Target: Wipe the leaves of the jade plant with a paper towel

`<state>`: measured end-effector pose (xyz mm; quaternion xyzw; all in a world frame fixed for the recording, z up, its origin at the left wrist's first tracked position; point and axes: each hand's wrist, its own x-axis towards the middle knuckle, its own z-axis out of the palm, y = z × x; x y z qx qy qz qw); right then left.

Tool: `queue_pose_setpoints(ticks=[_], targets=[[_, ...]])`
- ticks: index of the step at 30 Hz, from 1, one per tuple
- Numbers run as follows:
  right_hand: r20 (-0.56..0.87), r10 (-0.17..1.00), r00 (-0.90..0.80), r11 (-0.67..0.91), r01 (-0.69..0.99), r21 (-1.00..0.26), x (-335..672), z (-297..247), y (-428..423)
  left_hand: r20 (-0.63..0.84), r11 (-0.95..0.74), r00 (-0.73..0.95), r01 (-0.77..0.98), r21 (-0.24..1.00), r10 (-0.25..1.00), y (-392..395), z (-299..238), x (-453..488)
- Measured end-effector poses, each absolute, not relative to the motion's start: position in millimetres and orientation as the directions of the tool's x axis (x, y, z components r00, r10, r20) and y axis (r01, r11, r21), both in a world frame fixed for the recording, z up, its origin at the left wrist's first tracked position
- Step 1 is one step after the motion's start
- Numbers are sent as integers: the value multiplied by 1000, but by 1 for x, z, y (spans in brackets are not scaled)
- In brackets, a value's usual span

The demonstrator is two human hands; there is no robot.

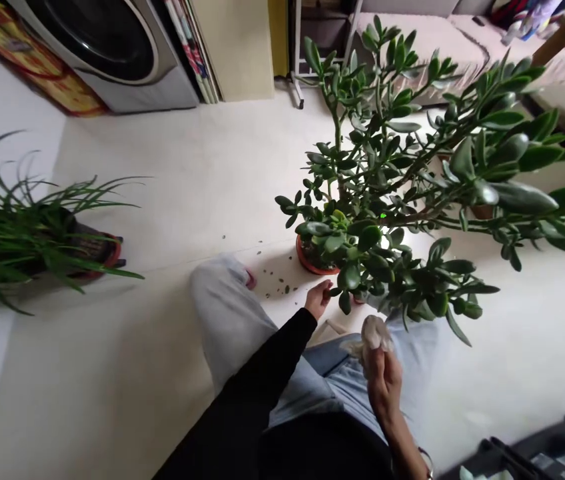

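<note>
A large jade plant (370,237) with thick, glossy green leaves rises from an orange-rimmed pot (318,270) between my knees. My left hand (318,299) is at the plant's lower edge, fingers curled in against the low leaves. Whatever those fingers hold, if anything, is hidden. Lower right of it, my right hand (385,380) grips a crumpled whitish cloth (375,335) just below the nearest leaves, apart from them. Several small fallen leaf bits (286,289) lie on the floor left of the pot.
Far to the left stands a potted plant with long thin leaves (62,233). A washing machine (162,73) is at the back left, and a wheeled rack (298,87) stands before a pink-covered sofa (425,43). A dark container (512,453) sits at the lower right.
</note>
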<state>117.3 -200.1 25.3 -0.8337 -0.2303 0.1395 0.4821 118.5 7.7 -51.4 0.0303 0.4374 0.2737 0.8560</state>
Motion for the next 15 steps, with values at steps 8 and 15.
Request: queue_pose_setpoints(ticks=[8,15], targets=[[77,553,830,-380,334,-863,134,33,-193,-764,856,395,-324,403,510,-39,13,65],[108,614,782,-358,398,-844,141,29,-186,-617,758,444,-316,571,650,-45,43,61]])
